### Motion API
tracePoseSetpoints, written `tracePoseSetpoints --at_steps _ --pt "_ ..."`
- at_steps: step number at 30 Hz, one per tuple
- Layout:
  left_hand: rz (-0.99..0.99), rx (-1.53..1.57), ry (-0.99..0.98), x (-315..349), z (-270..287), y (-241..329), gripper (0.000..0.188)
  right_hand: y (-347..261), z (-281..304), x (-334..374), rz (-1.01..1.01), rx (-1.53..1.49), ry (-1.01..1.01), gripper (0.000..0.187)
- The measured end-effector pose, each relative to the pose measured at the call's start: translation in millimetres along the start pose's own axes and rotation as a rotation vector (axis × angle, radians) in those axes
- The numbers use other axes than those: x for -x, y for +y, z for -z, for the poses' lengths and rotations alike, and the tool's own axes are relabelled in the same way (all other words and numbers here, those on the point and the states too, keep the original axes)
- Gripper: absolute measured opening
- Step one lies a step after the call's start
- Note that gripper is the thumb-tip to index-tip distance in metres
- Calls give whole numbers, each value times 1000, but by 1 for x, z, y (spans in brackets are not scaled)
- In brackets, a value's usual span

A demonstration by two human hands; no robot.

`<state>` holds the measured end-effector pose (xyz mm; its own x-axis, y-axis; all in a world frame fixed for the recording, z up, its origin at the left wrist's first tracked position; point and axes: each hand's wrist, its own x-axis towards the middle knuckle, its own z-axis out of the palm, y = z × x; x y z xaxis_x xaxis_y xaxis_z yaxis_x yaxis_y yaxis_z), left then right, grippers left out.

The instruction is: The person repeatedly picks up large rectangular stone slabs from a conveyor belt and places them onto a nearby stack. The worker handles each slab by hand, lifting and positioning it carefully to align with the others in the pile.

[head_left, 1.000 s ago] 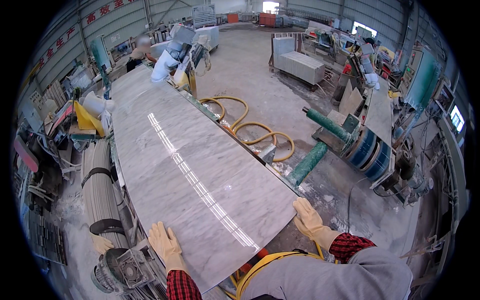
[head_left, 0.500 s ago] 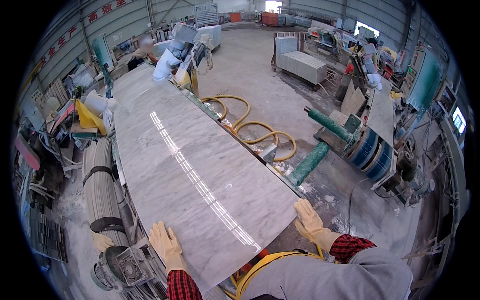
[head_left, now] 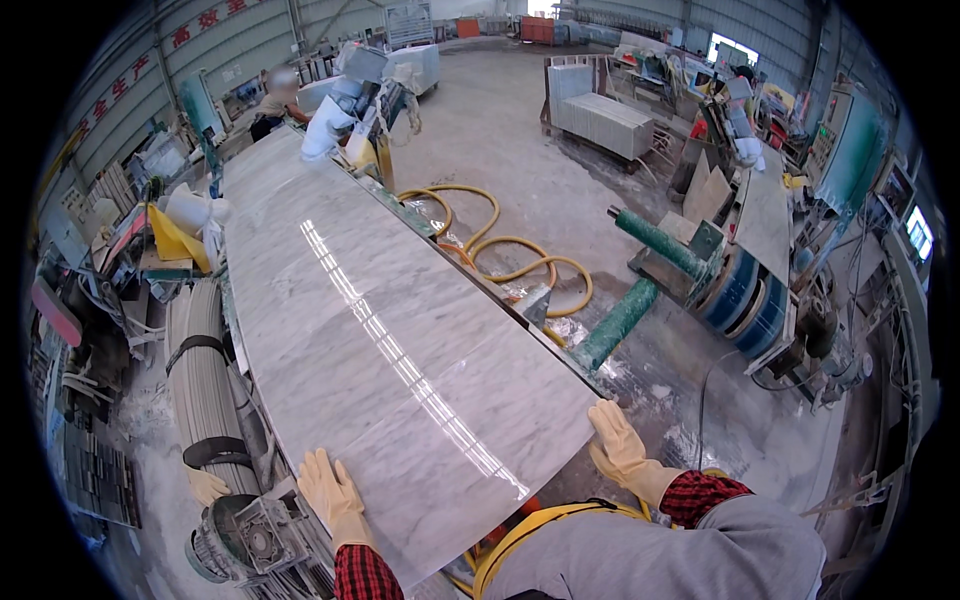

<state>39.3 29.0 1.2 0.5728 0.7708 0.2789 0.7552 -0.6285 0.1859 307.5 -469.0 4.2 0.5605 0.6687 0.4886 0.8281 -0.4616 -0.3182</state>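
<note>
A long, polished grey-white marble slab (head_left: 320, 370) with grey veins stretches away from my body, a strip of light mirrored along it. My left hand (head_left: 335, 497), in a cream rubber glove, lies flat near the slab's left edge with its fingers stretched out. At the near right corner, my right hand (head_left: 622, 447) wears a matching glove. It rests against the slab's right edge, fingers extended along it and the thumb side partly hidden. Both wrists show red-and-black checked sleeves. A yellow-edged apron (head_left: 540, 522) touches the slab's near end.
Left of the slab are a strapped bundle of grey strips (head_left: 203, 375), a motor (head_left: 262, 540) and another glove (head_left: 205, 486). A yellow hose (head_left: 580, 300) coils on the right, near green cylinders (head_left: 617, 325) and blue rollers (head_left: 745, 305). A person (head_left: 278, 100) is beyond the slab's far end.
</note>
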Motion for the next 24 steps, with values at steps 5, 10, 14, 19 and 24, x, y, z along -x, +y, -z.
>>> tracePoseSetpoints --at_steps 5,10,14,19,24 --pt "-30 5 -49 -1 6 2 49 0 2 1 -18 -10 0 70" --pt "-61 22 -15 2 7 1 47 3 -1 5 -42 -29 11 70" --pt "-82 -24 -1 4 -3 -9 46 0 3 4 -93 -54 -7 72" --pt "-121 -10 31 4 -6 -9 47 -7 15 9 -177 -113 -23 74" --pt "-146 -21 86 8 -4 -11 48 -46 16 31 -425 -205 27 73"
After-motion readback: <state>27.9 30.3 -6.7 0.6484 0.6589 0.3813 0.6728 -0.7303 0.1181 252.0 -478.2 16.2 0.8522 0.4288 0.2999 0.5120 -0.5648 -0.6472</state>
